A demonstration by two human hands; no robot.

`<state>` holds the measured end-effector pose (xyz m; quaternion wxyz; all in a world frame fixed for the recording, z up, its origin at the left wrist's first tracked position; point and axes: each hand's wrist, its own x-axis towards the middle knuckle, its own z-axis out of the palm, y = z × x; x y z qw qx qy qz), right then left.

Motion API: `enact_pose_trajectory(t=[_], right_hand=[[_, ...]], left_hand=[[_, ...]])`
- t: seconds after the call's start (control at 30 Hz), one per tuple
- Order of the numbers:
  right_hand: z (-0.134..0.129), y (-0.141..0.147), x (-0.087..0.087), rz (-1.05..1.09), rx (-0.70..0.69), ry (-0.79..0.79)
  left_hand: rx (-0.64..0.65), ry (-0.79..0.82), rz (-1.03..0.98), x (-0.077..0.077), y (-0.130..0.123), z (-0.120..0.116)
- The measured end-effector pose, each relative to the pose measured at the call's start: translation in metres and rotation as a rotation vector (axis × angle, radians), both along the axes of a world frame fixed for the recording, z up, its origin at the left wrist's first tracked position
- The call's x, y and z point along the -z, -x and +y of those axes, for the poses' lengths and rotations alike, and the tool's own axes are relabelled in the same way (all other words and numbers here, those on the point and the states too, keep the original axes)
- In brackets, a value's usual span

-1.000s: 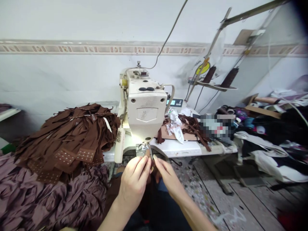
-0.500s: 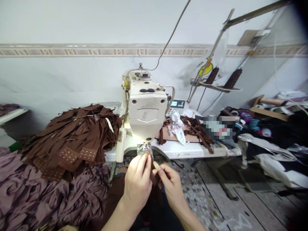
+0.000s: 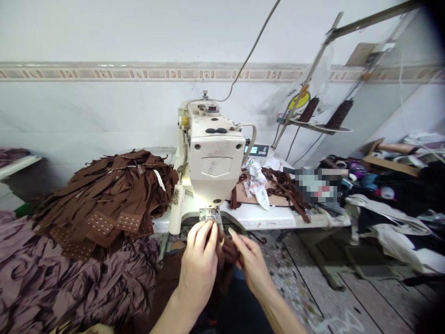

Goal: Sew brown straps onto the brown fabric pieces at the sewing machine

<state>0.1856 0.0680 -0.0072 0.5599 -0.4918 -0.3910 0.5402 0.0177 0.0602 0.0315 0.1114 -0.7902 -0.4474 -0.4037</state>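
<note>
Brown and soft-looking, the cloth (image 3: 227, 253) bunches in loose folds between the two hands and hangs down over the lap, just in front of the needle area of the sewing machine (image 3: 217, 162). Its upper end runs under the left fingertips close to the bright metal plate (image 3: 203, 214); the folds hide its full shape. The left hand (image 3: 200, 266) has its fingertips drawn together, pinching the cloth. The right hand (image 3: 253, 264) is partly curled beside the folds, its thumb raised apart from the fingers; whether it grips the cloth firmly I cannot tell.

Compared with half a second ago, the right hand sits farther from the left, and more of the cloth shows spread between them. The left hand stays near the plate.

Farther out, brown pieces with rows of metal hooks lie in a pile (image 3: 114, 195) left of the machine, above a mauve heap of fabric (image 3: 90, 287). White scraps (image 3: 259, 185) lie to the right, and dark thread cones (image 3: 340, 115) stand beyond.
</note>
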Motion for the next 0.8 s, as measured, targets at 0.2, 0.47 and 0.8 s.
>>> enact_pose_trajectory(t=[0.2,0.47,0.8], right_hand=[[-0.010,-0.002,-0.002,-0.200,0.133,-0.103],[-0.020,0.041,-0.008,-0.198,-0.024,-0.165],[-0.026,0.021,-0.015,-0.179,-0.185,-0.084]], left_hand=[[-0.010,0.186,-0.186,-0.009,0.029,-0.013],[0.170,0.938,-0.792,-0.016,0.040,0.009],[0.155,0.896,-0.912,0.004,0.029,-0.008]])
